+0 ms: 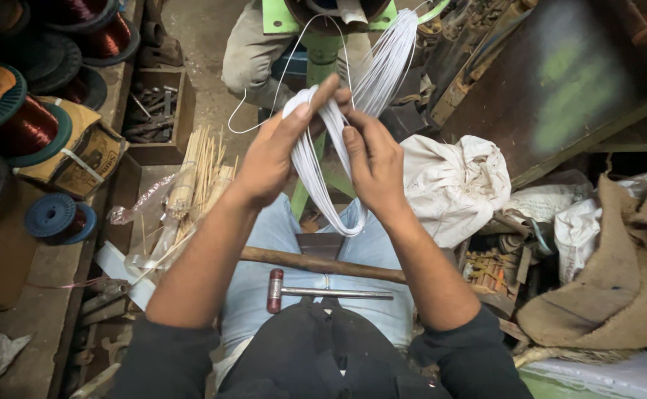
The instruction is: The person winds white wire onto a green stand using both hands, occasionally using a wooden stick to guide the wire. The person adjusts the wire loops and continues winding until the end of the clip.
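A bundle of thin white wire strands [316, 174] hangs in a loop between my hands, above my lap. My left hand [275, 151] grips the top of the bundle, thumb and fingers closed over it. My right hand [371, 159] pinches the same bundle from the right side. More white strands [386, 59] run up from my hands to a green machine [316, 22] ahead. One loose strand [264, 96] curls off to the left. A small hammer with a red head [316, 292] and a wooden stick [316, 262] lie across my thighs.
Spools of copper wire [24, 125] and a blue spool [57, 218] sit on the left bench. Thin bamboo sticks [198, 177] lean beside my left knee. A wooden box of metal tools [153, 111] stands behind them. White cloth bags [453, 185] and burlap [619, 281] lie right.
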Motion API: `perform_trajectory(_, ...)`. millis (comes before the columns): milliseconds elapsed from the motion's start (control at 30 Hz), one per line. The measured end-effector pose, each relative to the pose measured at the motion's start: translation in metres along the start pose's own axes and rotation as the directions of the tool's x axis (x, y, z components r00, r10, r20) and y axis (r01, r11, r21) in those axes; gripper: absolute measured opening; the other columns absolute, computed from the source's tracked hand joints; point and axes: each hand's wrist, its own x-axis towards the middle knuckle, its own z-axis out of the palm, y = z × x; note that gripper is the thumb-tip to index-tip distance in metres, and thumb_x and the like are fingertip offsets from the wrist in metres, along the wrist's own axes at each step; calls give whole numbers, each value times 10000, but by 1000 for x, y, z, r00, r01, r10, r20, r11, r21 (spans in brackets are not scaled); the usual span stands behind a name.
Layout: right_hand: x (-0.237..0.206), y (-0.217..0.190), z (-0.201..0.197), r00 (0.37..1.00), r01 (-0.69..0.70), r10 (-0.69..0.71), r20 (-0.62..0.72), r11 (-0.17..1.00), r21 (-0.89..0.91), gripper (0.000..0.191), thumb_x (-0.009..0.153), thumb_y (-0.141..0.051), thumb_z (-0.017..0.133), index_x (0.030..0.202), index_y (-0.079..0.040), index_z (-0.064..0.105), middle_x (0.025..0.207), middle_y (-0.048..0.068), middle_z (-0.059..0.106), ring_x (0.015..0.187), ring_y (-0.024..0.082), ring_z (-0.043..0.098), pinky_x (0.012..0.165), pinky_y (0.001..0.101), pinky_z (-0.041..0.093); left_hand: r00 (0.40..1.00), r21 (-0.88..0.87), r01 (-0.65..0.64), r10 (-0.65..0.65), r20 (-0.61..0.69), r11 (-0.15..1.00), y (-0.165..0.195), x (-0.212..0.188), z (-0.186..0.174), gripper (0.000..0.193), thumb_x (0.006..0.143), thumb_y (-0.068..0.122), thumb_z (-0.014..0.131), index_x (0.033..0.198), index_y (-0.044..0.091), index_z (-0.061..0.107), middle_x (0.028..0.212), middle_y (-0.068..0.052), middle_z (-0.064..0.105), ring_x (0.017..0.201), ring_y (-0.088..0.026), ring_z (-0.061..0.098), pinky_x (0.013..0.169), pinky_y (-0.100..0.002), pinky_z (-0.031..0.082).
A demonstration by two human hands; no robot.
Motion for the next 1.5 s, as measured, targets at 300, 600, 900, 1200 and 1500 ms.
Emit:
perform_trajectory(300,-19,-30,-3,964,258,-218,151,904,-341,1175,771,-359,889,1645,-58,163,1509,321,406,1364,484,476,1108,499,446,1000,3,28,-28,8,1000,13,36,-7,659,1097,440,523,1592,16,424,1477,-135,581,1410,-231,548,1217,-380,441)
perform_trajectory(600,-17,-11,14,954,234,-298,-36,814,-532,1072,723,-84,838,1637,-80,278,1408,261,536,1280,446,585,1103,470,503,984,-86,-88,73,-165,992,-18,72,5,737,1087,551,503,1499,-56,579,1129,-122,657,998,-177,652,935,-314,565)
perform_trajectory(900,-4,5,7,929,238,-359,-91,766,-598,908,835,-65,839,1615,-78,373,1361,245,573,1215,421,621,1063,459,532,994,-65,90,-85,70,994,2,85,1,681,1038,584,459,1538,122,489,1236,-95,662,1118,-170,655,1031,-325,548)
perform_trajectory(1200,-7,-5,-7,963,235,-267,25,796,-558,1143,699,-138,890,1644,-99,247,1440,253,493,1291,436,561,1084,468,502,978,-9,146,-143,154,989,9,73,-16,681,1051,522,530,1572,85,481,1385,-116,669,1166,-158,644,1064,-333,543)
perform_trajectory(1500,-11,-7,0,961,241,-275,26,790,-564,1165,699,-146,908,1654,-93,241,1457,218,495,1293,417,564,1093,456,504,997,-25,73,-72,10,997,-4,65,-10,681,1067,525,501,1509,7,525,1325,-185,706,1178,-216,717,1041,-378,600)
